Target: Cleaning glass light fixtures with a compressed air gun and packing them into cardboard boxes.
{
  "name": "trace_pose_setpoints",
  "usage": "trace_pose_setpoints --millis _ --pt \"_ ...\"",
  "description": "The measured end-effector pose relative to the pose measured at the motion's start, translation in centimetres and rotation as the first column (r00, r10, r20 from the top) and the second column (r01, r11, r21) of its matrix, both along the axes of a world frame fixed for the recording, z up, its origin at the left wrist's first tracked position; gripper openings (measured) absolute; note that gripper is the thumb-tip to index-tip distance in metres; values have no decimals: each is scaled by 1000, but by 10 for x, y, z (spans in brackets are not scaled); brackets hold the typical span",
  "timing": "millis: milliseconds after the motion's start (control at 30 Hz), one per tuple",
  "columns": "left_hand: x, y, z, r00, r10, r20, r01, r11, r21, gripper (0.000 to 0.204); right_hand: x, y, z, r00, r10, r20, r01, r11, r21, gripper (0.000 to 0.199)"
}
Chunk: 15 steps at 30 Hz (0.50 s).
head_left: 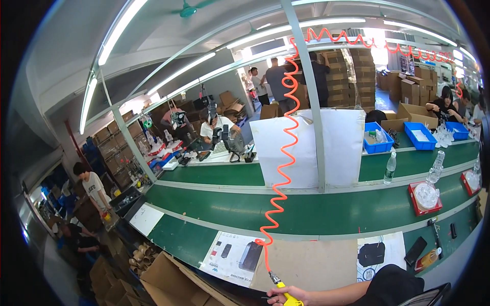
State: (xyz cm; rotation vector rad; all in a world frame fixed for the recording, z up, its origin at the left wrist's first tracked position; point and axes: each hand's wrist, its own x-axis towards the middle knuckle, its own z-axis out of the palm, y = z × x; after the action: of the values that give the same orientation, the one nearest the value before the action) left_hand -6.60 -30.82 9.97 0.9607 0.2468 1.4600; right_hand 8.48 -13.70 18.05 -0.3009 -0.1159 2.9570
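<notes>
Okay, my right hand point(300, 294) is closed round a yellow handheld tool point(292, 301); left hand out of view, can't tell its state. Key relation: the tool sits within the right grip, long axis slanting forward and leftward to its metal fitting point(275, 278), where an orange-red coiled hose point(267, 259) climbs away ahead. I've got a flat tan board point(311, 262) just beyond the hand, an open brown cardboard box point(173, 280) leftward.

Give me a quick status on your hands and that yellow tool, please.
Right hand gripping yellow tool; left hand out of view. Tool joined to coiled red hose. From here, hose crosses in front of white panel.
</notes>
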Motion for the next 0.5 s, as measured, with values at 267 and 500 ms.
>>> trace_pose_setpoints --millis 267,500 --pt "-5 17 1 1000 3 -20 -2 999 44 14 17 16 -8 999 -35 36 34 999 26 22" --pt "-5 26 -1 999 33 -22 -31 997 77 14 22 19 -12 990 -118 -79 123 991 60 27"
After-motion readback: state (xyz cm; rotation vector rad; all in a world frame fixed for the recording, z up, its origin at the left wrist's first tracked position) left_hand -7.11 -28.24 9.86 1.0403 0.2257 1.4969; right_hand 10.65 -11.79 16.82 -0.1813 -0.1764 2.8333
